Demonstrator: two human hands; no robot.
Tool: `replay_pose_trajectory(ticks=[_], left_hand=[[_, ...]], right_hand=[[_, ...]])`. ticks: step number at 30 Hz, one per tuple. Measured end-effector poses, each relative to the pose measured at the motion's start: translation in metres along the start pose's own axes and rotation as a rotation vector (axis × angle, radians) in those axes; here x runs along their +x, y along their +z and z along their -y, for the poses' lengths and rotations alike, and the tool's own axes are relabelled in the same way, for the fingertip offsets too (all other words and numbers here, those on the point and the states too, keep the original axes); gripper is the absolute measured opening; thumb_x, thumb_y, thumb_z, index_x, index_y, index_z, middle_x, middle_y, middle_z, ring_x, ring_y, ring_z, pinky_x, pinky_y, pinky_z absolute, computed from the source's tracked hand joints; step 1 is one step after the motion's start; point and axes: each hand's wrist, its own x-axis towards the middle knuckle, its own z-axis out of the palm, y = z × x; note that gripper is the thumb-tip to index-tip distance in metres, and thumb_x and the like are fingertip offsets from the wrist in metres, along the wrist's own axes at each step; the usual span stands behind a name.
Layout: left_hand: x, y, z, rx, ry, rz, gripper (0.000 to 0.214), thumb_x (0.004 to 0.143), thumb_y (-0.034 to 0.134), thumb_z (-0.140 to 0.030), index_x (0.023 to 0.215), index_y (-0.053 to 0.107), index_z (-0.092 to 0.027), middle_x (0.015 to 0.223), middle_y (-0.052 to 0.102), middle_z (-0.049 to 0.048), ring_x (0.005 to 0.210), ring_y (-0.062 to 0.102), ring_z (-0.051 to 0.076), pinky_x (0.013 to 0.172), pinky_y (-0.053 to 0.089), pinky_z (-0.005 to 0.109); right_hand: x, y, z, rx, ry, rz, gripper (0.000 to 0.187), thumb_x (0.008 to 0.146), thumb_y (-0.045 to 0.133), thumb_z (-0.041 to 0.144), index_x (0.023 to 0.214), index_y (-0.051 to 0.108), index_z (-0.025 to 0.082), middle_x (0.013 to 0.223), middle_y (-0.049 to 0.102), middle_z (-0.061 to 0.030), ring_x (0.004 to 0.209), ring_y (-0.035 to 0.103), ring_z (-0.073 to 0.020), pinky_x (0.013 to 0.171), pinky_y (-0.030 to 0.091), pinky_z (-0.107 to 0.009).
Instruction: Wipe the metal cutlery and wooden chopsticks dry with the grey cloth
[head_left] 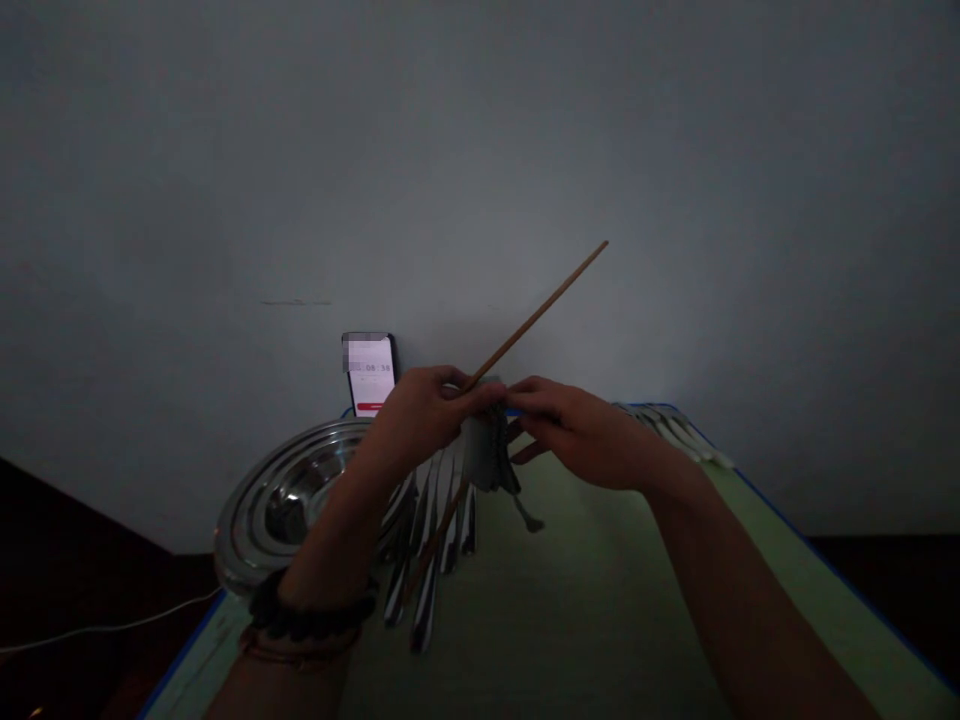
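My left hand is closed around a long thin wooden stick that slants up to the right. From the stick hang several pale strips in a fan below my hands. My right hand pinches a small grey piece at the stick, its fingers pressed together next to my left fingers. A short cord with a small end dangles under the grey piece. The scene is dim, so details of the strips are hard to make out.
A shiny metal bowl sits at the table's left edge. A lit phone leans against the wall behind it. More pale strips lie at the far right of the green table. A white cable runs off left.
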Motion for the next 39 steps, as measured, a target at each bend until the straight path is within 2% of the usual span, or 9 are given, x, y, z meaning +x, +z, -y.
replay_pose_trajectory(ticks=[4, 10, 15, 18, 23, 28, 30, 33, 39], left_hand=[[0.0, -0.004, 0.002, -0.04, 0.007, -0.03, 0.028, 0.075, 0.055, -0.043, 0.075, 0.061, -0.015, 0.049, 0.05, -0.0034, 0.041, 0.039, 0.008, 0.038, 0.027, 0.019], [-0.001, -0.013, 0.006, -0.471, 0.024, 0.029, 0.011, 0.076, 0.052, -0.029, 0.077, 0.047, -0.02, 0.051, 0.029, -0.0082, 0.038, 0.027, 0.004, 0.036, 0.02, 0.018], [-0.001, -0.016, 0.012, -0.454, -0.003, 0.094, 0.015, 0.078, 0.052, -0.035, 0.086, 0.048, -0.022, 0.055, 0.031, -0.0073, 0.04, 0.029, 0.005, 0.037, 0.022, 0.018], [0.003, -0.02, 0.025, -0.223, -0.034, 0.206, 0.025, 0.083, 0.043, -0.043, 0.088, 0.051, -0.02, 0.055, 0.038, -0.006, 0.041, 0.032, 0.006, 0.037, 0.024, 0.019], [0.01, -0.024, 0.038, 0.274, 0.039, 0.273, 0.035, 0.085, 0.035, -0.042, 0.072, 0.056, -0.017, 0.058, 0.05, -0.0015, 0.05, 0.044, 0.01, 0.048, 0.034, 0.023], [0.005, -0.026, 0.022, 0.446, 0.043, 0.248, 0.037, 0.083, 0.035, -0.041, 0.067, 0.057, -0.016, 0.059, 0.055, 0.0006, 0.054, 0.05, 0.012, 0.053, 0.035, 0.024], [0.002, -0.026, 0.014, 0.467, 0.086, 0.224, 0.036, 0.083, 0.035, -0.039, 0.071, 0.059, -0.015, 0.061, 0.057, 0.0011, 0.055, 0.051, 0.013, 0.054, 0.035, 0.024], [-0.002, -0.025, 0.006, 0.529, 0.162, 0.171, 0.032, 0.083, 0.036, -0.034, 0.071, 0.058, -0.015, 0.061, 0.056, 0.0013, 0.055, 0.049, 0.012, 0.053, 0.034, 0.024], [-0.009, -0.031, 0.004, 0.592, 0.252, 0.195, 0.025, 0.08, 0.043, -0.032, 0.071, 0.058, -0.015, 0.059, 0.055, -0.0006, 0.051, 0.047, 0.01, 0.05, 0.033, 0.022]], right_hand=[[-0.001, -0.008, -0.007, 0.044, 0.003, 0.015, 0.029, 0.082, 0.049, 0.022, 0.106, 0.064, 0.027, 0.103, 0.063, -0.0031, 0.094, 0.059, -0.0179, 0.091, 0.046, -0.04], [0.009, -0.003, -0.035, 0.256, 0.268, -0.314, 0.064, 0.07, 0.066, 0.041, 0.128, 0.044, 0.026, 0.133, 0.048, -0.0078, 0.121, 0.045, -0.0223, 0.104, 0.033, -0.045], [0.012, 0.003, -0.044, 0.831, 0.349, -0.072, 0.038, 0.073, 0.062, 0.04, 0.102, 0.061, 0.016, 0.101, 0.068, -0.0093, 0.088, 0.065, -0.019, 0.091, 0.047, -0.039], [0.01, -0.006, -0.042, 0.886, 0.453, -0.174, 0.026, 0.066, 0.069, 0.028, 0.086, 0.065, 0.014, 0.086, 0.07, -0.0077, 0.072, 0.066, -0.0172, 0.078, 0.053, -0.033], [0.011, -0.029, -0.048, 0.676, 0.4, -0.695, 0.024, 0.069, 0.062, 0.025, 0.092, 0.06, 0.017, 0.092, 0.068, -0.0057, 0.077, 0.064, -0.0179, 0.075, 0.052, -0.033], [0.008, -0.03, -0.031, -0.076, 0.035, -1.071, 0.032, 0.072, 0.061, 0.032, 0.101, 0.053, 0.02, 0.107, 0.059, -0.008, 0.098, 0.056, -0.0213, 0.084, 0.046, -0.039], [0.006, -0.018, -0.016, -0.261, -0.135, -0.881, 0.034, 0.074, 0.06, 0.035, 0.104, 0.051, 0.022, 0.116, 0.054, -0.0087, 0.105, 0.053, -0.0215, 0.088, 0.044, -0.039], [0.005, 0.005, 0.001, -0.368, -0.17, -0.234, 0.031, 0.085, 0.046, 0.038, 0.111, 0.051, 0.022, 0.118, 0.056, -0.0077, 0.111, 0.051, -0.02, 0.094, 0.041, -0.037], [0.01, 0.025, 0.005, -0.599, -0.066, -0.152, 0.037, 0.092, 0.031, 0.037, 0.113, 0.052, 0.014, 0.111, 0.061, -0.0112, 0.107, 0.053, -0.0201, 0.095, 0.036, -0.036]])
